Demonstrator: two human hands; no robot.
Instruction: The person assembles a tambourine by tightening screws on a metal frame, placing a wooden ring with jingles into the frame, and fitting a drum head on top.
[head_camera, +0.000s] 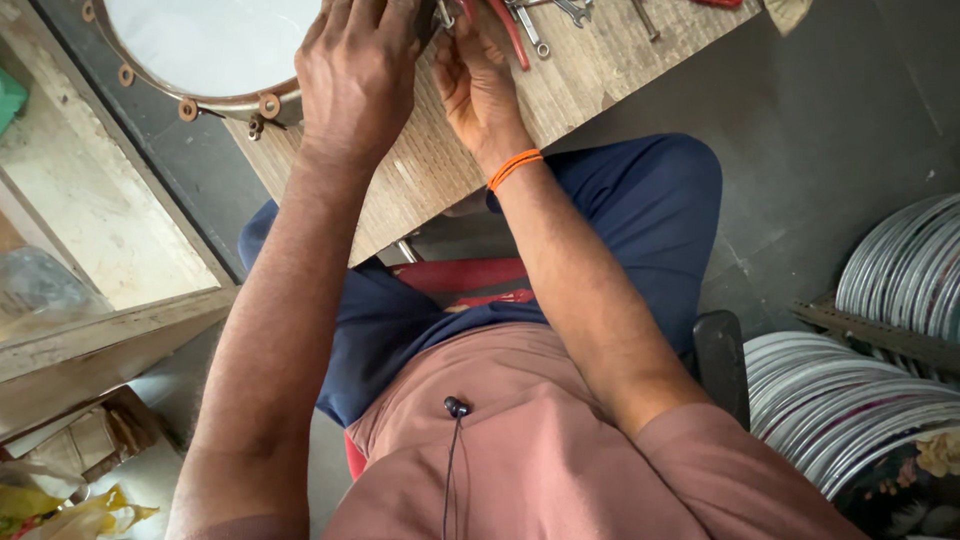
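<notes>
My left hand (355, 75) rests on the wooden table (430, 165) at the top edge of the view, its fingers curled over something small that the frame cuts off. Close beside it, my right hand (478, 85), with an orange thread band at the wrist, pinches a small metal part (444, 14) between its fingertips. A round drum-like frame (205, 60) with a white skin and rusty lugs lies just left of my left hand. Red-handled pliers (512, 35) and wrenches (560, 12) lie just beyond my right hand.
I sit on a red seat (470, 280) with my knees under the table. Stacks of shiny metal rings (870, 390) stand on the floor at the right. A wooden shelf (100, 330) with plastic bags is at the left.
</notes>
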